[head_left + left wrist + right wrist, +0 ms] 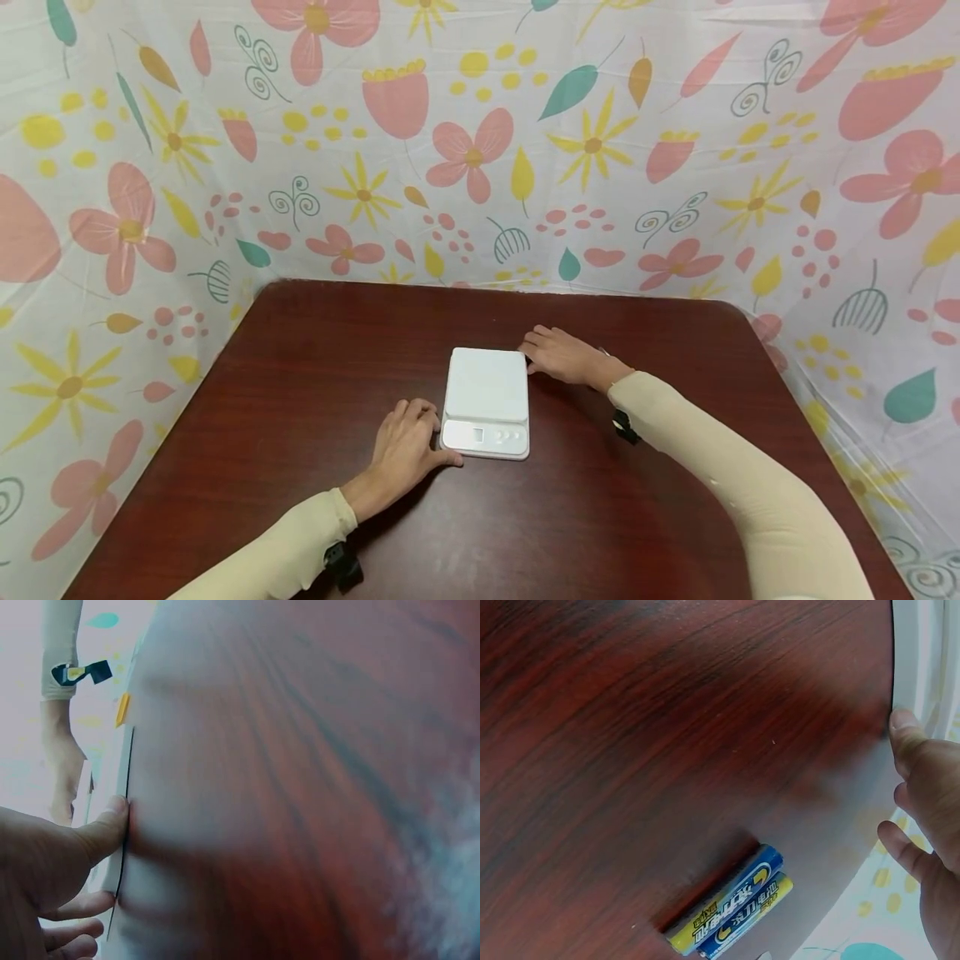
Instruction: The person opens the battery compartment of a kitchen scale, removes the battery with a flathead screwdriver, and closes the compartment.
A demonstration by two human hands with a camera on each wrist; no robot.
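Note:
A white digital scale (487,396) with a flat plate, a small display and round buttons lies on the dark wooden table. My left hand (408,446) holds its front left corner, thumb at the front edge and the other fingers along the left side. In the left wrist view, that thumb (112,817) lies against the scale's rim. At the back right corner, my right hand (562,354) grips the scale's edge. The right wrist view shows the right thumb (904,724) touching the white side; some fingers there are bent and apart from it.
Two blue-and-yellow batteries (731,904) lie side by side on the table (300,358) near my right hand; in the head view the right wrist mostly hides them. A flower-printed cloth (480,167) hangs behind and beside the table.

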